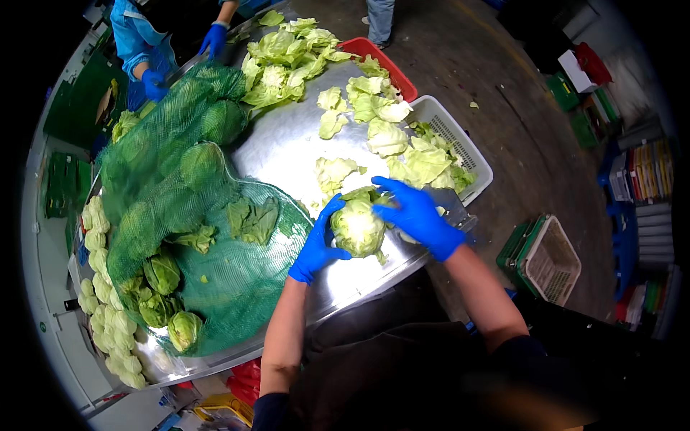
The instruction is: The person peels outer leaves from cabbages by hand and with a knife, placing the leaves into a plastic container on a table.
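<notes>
A pale green cabbage head point(358, 228) is over the steel table's near edge, cut base upward, with loose green leaf at its top. My left hand point(319, 245), in a blue glove, cups its left side between fingers and thumb. On the other side, my right hand point(418, 213), also blue-gloved, has its fingers spread at the cabbage's upper right; they are slightly blurred and I see nothing held in them. Behind the head lie stripped cabbage leaves point(337, 173). To the left, a green mesh sack point(226, 291) spreads across the table with whole cabbages point(161, 273) inside.
A white basket point(480, 161) of leaves and a red basket point(385, 62) adjoin the table's right edge. Pale cabbage heads point(116, 328) line the far left. Opposite, a co-worker's blue-gloved hands point(214, 40) are by the sack. Stacked crates point(550, 264) stand on the floor.
</notes>
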A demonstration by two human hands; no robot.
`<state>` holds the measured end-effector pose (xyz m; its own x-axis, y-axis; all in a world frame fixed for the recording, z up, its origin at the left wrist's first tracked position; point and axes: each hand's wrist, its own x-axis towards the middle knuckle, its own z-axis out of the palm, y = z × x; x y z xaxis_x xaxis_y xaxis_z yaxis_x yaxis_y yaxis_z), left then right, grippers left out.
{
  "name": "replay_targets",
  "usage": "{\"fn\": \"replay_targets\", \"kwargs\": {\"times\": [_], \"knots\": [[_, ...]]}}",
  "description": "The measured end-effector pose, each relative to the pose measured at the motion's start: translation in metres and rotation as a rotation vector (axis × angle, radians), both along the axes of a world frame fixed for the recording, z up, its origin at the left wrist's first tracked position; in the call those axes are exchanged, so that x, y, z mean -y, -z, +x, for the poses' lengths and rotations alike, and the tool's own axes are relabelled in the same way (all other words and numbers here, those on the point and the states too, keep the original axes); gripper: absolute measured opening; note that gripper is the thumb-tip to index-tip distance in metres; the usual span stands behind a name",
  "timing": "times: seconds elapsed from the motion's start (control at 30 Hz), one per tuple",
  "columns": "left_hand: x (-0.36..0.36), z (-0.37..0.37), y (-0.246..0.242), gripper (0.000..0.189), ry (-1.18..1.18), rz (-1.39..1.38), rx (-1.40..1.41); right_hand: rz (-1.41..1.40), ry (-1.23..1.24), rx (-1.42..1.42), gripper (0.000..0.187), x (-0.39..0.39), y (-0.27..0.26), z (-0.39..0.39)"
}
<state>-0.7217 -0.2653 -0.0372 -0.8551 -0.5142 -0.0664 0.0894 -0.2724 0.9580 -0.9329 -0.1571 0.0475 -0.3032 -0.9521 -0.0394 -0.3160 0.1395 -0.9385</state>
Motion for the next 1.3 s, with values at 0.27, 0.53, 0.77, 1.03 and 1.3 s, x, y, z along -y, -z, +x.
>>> {"fn": "replay_targets", "kwargs": {"times": [0.27, 0.53, 0.77, 1.03, 1.3], "knots": [[-0.052, -0.023, -0.034, 0.107, -0.381, -0.37, 0.438, 0.162, 0.052, -0.061, 0.057, -0.007, 0.033, 0.03], [-0.042, -0.045, -0.029, 0.114, -0.296, -0.645, 0.63, 0.318, -0.17, -0.474, 0.066, -0.007, 0.017, 0.022], [-0.044, -0.033, -0.034, 0.117, -0.247, -0.636, 0.507, 0.307, 0.054, -0.184, 0.045, 0.014, 0.059, -0.026], [-0.005, -0.002, -0.039, 0.112, -0.053, -0.637, 0.418, 0.19, -0.099, -0.317, 0.074, 0.026, 0.007, 0.005], [-0.052, -0.014, -0.022, 0.113, -0.499, -0.179, 0.361, 0.237, 0.07, -0.143, 0.04, 0.011, 0.051, 0.033]]}}
